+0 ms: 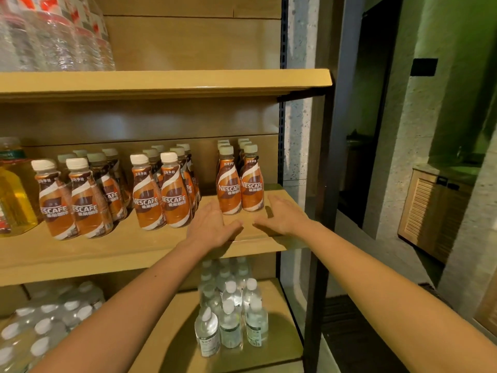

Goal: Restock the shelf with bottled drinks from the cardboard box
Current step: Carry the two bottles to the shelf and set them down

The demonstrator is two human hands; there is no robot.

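Observation:
Several brown-and-orange coffee bottles stand in groups on the middle wooden shelf [129, 249]: a left group [72, 200], a middle group [164, 192] and a right group [239, 181] near the shelf's right end. My left hand [212, 227] and my right hand [282, 214] hover just in front of the right group, fingers straight, thumbs pointing toward each other, holding nothing. Neither hand touches a bottle. The cardboard box is not in view.
A yellow oil bottle [13, 195] stands at the far left of the middle shelf. Packs of water bottles [53, 36] fill the upper shelf. Small clear water bottles [231, 310] stand on the lower shelf, wrapped packs [45, 324] to their left. A black shelf post [320, 211] borders the right.

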